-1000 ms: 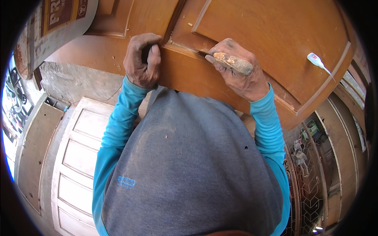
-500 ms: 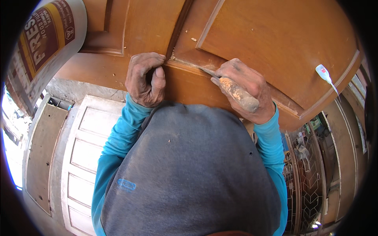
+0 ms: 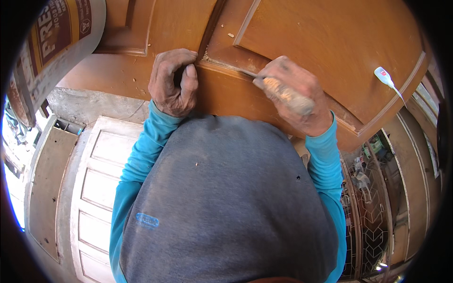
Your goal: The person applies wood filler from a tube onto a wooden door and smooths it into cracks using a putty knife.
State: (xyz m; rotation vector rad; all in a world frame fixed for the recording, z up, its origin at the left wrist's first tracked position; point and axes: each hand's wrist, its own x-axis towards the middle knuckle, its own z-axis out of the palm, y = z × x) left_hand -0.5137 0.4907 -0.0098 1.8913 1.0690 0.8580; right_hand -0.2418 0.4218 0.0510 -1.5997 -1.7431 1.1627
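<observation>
My right hand (image 3: 306,87) is closed around the worn, bulbous wooden handle of a chisel-like tool (image 3: 289,95). Its thin metal blade points left and lies along the moulding groove of an orange-brown panelled wooden door (image 3: 330,42). Pale crumbs (image 3: 206,56) sit in the groove's corner, just beyond the blade. Beside that corner, my left hand (image 3: 170,87) rests on the door in a loose fist. Its fingers are curled and the thumb is near the index finger; nothing shows in it.
A pale tub with a maroon and yellow label (image 3: 66,30) stands at the upper left. A small white bottle with a thin nozzle (image 3: 384,75) lies on the door's right side. A white panelled door (image 3: 101,186) is at lower left, a metal grille (image 3: 373,236) at lower right.
The view has shifted slightly, with the door and hands a little higher in it. My right hand has turned a little with the tool, its handle blurred; my left hand keeps its place.
</observation>
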